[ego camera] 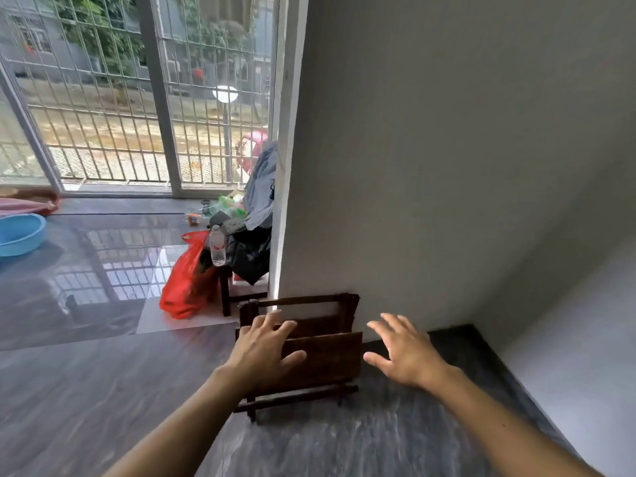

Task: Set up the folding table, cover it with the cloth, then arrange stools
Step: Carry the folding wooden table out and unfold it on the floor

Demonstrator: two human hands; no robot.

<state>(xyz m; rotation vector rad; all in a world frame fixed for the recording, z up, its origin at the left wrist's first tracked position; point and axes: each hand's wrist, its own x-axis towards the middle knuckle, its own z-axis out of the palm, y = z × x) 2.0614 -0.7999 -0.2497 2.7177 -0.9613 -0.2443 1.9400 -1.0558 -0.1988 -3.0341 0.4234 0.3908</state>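
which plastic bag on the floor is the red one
The red bag, left of the water bottle; the black bag sits right of the bottle, by the wall.

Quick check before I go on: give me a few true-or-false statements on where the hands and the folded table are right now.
1. The folded wooden table leans against the wall. True.
2. The right hand grips the table. False: it hovers open beside it, fingers spread.
3. The left hand lies in front of the table's left part, fingers straight. True.
4. A cloth already covers the table. False: the wood is bare and folded.
5. A red plastic bag sits on the floor left of the table. True.
6. The blue basin stands on the table. False: it is on the floor, far left.
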